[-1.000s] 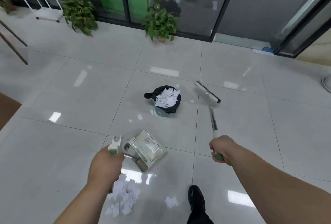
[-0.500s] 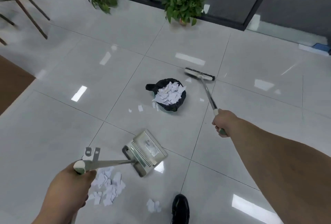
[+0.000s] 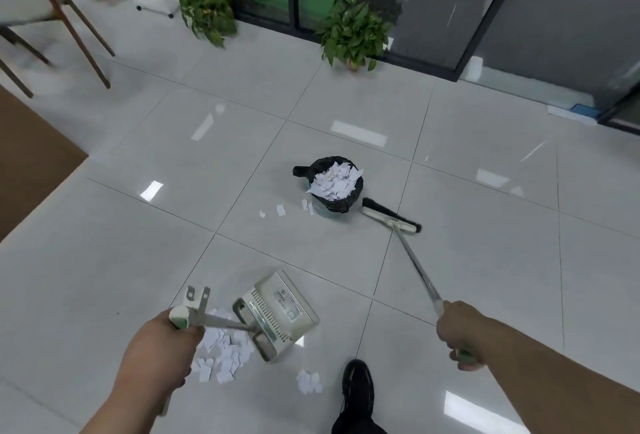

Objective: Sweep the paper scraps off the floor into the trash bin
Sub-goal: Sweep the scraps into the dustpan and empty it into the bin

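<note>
Right hand (image 3: 457,333) curls round the silver-handled, black-bristled broom (image 3: 389,216). Shaft points away-left, head just beside the black-lined trash bin (image 3: 334,206). Left hand (image 3: 162,347) grips the pale dustpan (image 3: 277,312) by its handle.

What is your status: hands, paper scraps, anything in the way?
Left hand grips dustpan, right hand grips broom. Paper scraps piled beside dustpan, few by trash bin. Bin heaped full; shoe near small clump.

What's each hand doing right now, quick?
Left hand: grips the dustpan handle.
Right hand: grips the broom handle.
</note>
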Available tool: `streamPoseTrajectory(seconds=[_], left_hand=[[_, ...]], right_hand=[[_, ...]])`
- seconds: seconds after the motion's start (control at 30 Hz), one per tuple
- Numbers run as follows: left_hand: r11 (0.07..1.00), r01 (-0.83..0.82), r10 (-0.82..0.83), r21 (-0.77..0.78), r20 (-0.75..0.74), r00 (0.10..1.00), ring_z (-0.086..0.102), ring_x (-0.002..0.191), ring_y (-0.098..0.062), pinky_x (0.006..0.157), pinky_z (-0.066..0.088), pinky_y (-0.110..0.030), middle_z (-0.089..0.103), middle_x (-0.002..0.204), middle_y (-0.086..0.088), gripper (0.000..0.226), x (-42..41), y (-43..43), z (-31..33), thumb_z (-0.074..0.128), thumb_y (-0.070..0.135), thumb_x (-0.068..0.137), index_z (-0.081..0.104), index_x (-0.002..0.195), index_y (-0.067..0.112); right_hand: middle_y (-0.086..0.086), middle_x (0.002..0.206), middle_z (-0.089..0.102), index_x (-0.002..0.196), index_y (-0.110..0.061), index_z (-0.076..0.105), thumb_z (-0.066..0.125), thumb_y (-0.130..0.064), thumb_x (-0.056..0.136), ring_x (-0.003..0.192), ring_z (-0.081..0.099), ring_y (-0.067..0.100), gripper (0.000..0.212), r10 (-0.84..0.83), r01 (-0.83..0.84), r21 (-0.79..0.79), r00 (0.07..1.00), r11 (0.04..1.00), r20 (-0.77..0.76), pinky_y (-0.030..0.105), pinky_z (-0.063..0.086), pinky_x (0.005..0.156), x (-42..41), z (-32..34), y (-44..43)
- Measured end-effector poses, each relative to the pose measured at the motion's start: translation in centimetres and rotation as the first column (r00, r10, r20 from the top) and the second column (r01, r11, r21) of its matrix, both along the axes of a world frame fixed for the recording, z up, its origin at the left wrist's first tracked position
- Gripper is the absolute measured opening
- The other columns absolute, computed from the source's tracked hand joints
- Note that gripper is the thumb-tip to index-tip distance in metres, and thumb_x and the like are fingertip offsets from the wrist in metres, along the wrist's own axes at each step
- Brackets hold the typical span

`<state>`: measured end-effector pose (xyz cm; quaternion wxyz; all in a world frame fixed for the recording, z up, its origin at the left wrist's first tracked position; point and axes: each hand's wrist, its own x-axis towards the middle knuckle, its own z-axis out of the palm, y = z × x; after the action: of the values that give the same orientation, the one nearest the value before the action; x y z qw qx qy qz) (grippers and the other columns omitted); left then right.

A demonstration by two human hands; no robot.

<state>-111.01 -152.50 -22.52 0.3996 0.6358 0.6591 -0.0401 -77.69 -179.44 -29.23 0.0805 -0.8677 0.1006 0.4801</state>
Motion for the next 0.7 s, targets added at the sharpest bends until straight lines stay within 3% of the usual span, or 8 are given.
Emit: streamPoseTrajectory(seconds=[0.1,0.23,0.33,0.47,0.63,0.7], left_hand=[[1.000,0.027,-0.027,-0.001,0.021,0.999,0.052,0.042,-0.027,0.049,0.047,-0.032,0.060,0.061,-0.011,0.007,-5.4,0.0,0.4,0.058,0.009,0.090,0.063,0.086,0.012],[0.999,0.046,-0.048,0.022,0.069,0.996,0.051,0.044,-0.027,0.050,0.046,-0.032,0.058,0.062,-0.011,0.006,-13.7,-0.1,1.8,0.058,0.009,0.090,0.063,0.086,0.011],[1.000,0.009,-0.011,0.021,0.114,0.993,0.050,0.044,-0.027,0.050,0.045,-0.031,0.057,0.063,-0.012,0.006,-19.3,-0.3,3.3,0.058,0.008,0.090,0.063,0.088,0.011],[0.999,-0.042,0.043,-0.005,0.164,0.986,0.047,0.044,-0.026,0.050,0.042,-0.030,0.055,0.063,-0.012,0.010,-24.7,-1.0,4.8,0.057,0.004,0.088,0.063,0.087,0.011],[0.997,-0.078,0.073,0.019,0.187,0.980,0.044,0.041,-0.025,0.049,0.041,-0.029,0.052,0.056,-0.008,0.013,-28.6,-2.2,5.2,0.054,0.003,0.086,0.059,0.077,0.011],[0.995,-0.095,0.089,0.024,0.183,0.979,0.045,0.041,-0.025,0.050,0.043,-0.030,0.052,0.054,-0.006,0.015,-29.6,-2.5,4.7,0.054,0.003,0.085,0.057,0.075,0.015]], right_hand=[[0.011,0.074,0.058,0.113,-0.003,0.061,0.051,-0.007,0.092,0.054,0.057,0.021,0.024,-0.046,0.046,0.007,0.995,0.999,-0.087,0.024,0.049,0.046,-6.9,2.0,-1.6],[0.010,0.065,0.057,0.106,0.000,0.062,0.053,0.003,0.087,0.056,0.052,0.020,0.021,-0.115,0.129,0.057,0.974,0.990,-0.197,0.022,0.047,0.051,-18.3,5.1,-3.2],[0.011,0.073,0.053,0.107,-0.005,0.059,0.054,0.003,0.085,0.051,0.051,0.021,0.024,-0.128,0.154,0.111,0.969,0.982,-0.212,0.023,0.048,0.048,-25.1,8.0,-3.3],[0.007,0.059,0.055,0.105,-0.009,0.056,0.056,-0.005,0.089,0.041,0.048,0.017,0.016,-0.087,0.127,0.193,0.975,0.973,-0.203,0.020,0.047,0.048,-30.3,11.7,-2.3],[0.007,0.064,0.056,0.132,-0.033,0.046,0.054,-0.005,0.091,0.044,0.049,0.018,0.050,-0.130,0.163,0.349,0.985,0.923,-0.116,0.023,0.048,0.049,-33.2,12.4,0.8],[0.009,0.069,0.054,0.141,-0.032,0.044,0.052,-0.003,0.092,0.044,0.048,0.018,0.058,-0.126,0.146,0.377,0.989,0.915,-0.078,0.023,0.048,0.049,-32.9,11.4,3.1]])
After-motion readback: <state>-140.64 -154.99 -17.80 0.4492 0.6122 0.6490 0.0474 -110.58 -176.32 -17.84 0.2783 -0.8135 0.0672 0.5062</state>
